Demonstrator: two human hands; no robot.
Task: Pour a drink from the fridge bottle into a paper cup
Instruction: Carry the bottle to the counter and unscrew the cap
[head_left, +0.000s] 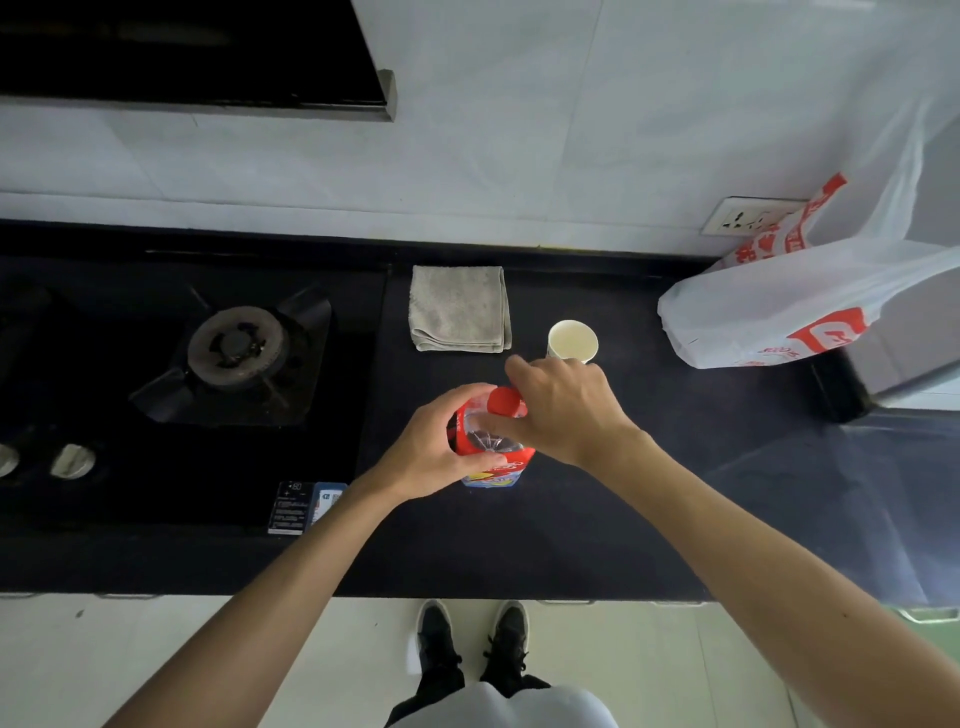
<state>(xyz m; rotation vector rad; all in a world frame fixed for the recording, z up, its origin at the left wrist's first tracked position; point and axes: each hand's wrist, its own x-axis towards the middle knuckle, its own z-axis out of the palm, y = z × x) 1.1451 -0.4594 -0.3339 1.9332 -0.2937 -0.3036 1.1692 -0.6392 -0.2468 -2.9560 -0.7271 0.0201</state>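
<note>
A plastic drink bottle (480, 441) with a red label stands upright on the dark counter (571, 519), seen from above. My left hand (426, 452) grips its shoulder from the left. My right hand (566, 410) has its fingers curled round the red cap (505, 401) on top. An empty white paper cup (571, 340) stands upright just beyond my right hand, apart from the bottle.
A folded grey cloth (460, 309) lies behind the bottle. A gas hob (236, 345) fills the counter's left side. A white plastic bag with red print (779, 306) sits at the right near a wall socket (740, 218). The counter's front edge runs below my arms.
</note>
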